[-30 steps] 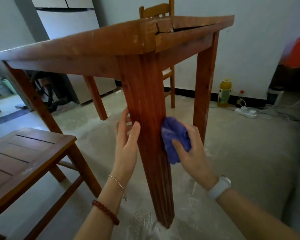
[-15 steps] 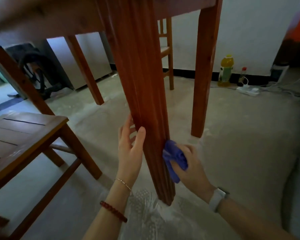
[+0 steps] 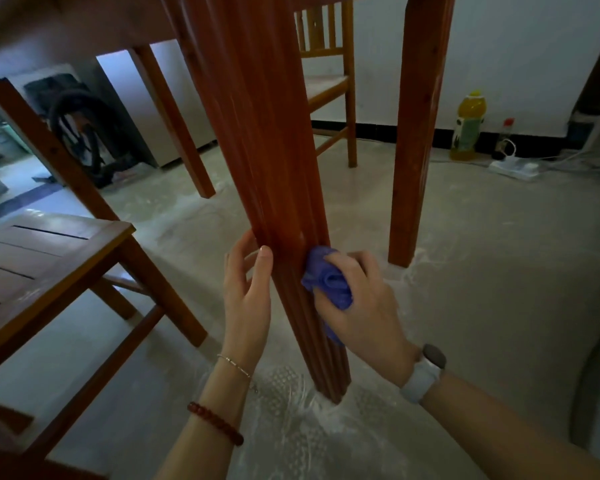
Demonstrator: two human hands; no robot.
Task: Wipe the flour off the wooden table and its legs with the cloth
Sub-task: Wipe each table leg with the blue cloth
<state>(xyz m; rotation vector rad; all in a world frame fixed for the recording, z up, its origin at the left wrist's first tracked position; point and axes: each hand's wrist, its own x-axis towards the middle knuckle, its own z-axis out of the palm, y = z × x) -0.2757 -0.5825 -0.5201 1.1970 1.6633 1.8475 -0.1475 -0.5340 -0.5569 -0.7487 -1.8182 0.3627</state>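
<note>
Both hands work low on the nearest table leg point(image 3: 274, 174), one on each side of it. On the left side, the left hand point(image 3: 246, 299) rests against the ribbed wood with its fingers nearly straight and relaxed, the thumb lying up along the front face and the fingertips reaching round behind; it holds nothing. On the right side, the right hand point(image 3: 359, 306) grips a bunched blue cloth point(image 3: 328, 284), fingers curled over it, and presses it against the leg's right face, not far above the foot. A pale watch point(image 3: 423, 370) sits on that wrist; a thin chain and a red bead bracelet point(image 3: 215, 424) circle the left forearm.

Below the hands, white flour point(image 3: 291, 410) is smeared across the floor around the foot of the leg. Left of the left hand stands a wooden stool point(image 3: 49, 258) with a slatted top. Beyond the right hand a second table leg point(image 3: 418, 133) comes down, with more powder at its base. Farther back, a wooden chair point(image 3: 329, 81) stands behind the table, and by the wall are a yellow bottle point(image 3: 468, 128), a smaller bottle that is too blurred to identify, and a white power strip point(image 3: 515, 169).
</note>
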